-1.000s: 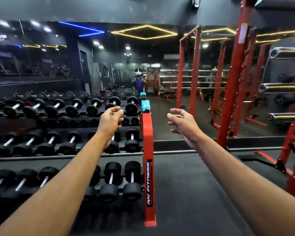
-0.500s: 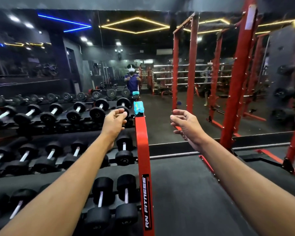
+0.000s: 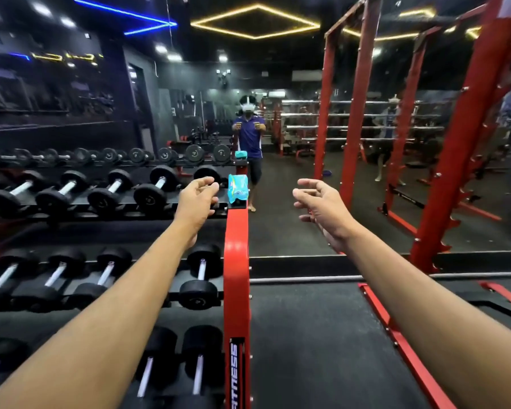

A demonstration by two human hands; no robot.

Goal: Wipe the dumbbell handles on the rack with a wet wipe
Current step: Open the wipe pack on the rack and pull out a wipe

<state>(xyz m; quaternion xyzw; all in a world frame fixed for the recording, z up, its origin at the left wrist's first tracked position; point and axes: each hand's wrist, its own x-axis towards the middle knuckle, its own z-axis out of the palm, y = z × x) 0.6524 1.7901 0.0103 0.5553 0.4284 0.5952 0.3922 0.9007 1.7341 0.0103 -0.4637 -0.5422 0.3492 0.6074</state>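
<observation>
Both arms outstretched; left grip and right grip loosely curled, empty.

The red end post of the rack stands between the two outstretched arms, with a blue wipe pack perched on its top. Left of the post, black dumbbells crowd all three shelves end to end, leaving only narrow gaps over their steel handles. Right of the post lies open dark floor up to the mirror wall.
</observation>
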